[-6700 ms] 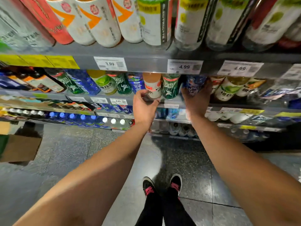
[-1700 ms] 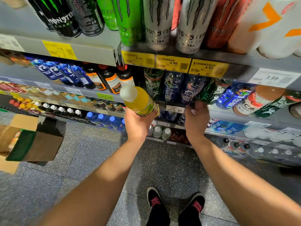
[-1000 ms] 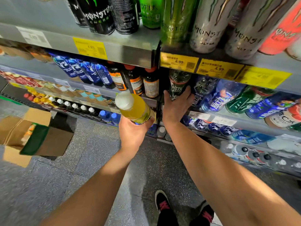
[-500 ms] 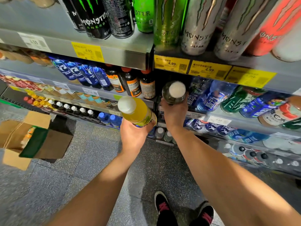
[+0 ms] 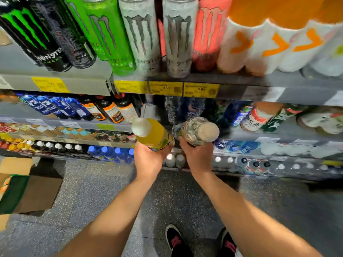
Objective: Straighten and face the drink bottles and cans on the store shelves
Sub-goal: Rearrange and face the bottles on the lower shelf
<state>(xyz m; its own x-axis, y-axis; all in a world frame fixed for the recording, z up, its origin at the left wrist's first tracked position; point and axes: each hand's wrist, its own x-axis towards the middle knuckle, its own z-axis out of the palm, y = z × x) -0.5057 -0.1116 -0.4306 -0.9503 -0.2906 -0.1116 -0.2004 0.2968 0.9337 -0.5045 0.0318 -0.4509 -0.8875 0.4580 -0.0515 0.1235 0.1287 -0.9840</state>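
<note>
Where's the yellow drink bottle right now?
The yellow bottle is centre frame, gripped by the left hand, just left of the clear bottle in the right hand.

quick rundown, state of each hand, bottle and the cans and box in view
left hand: grips the yellow bottle
yellow bottle: off the shelf, capped, tilted with its cap toward the camera
right hand: grips the clear bottle
clear bottle: off the shelf, capped, tilted
energy drink cans: upright on the top shelf, logos facing out
cardboard box: on the floor, flaps open
</note>
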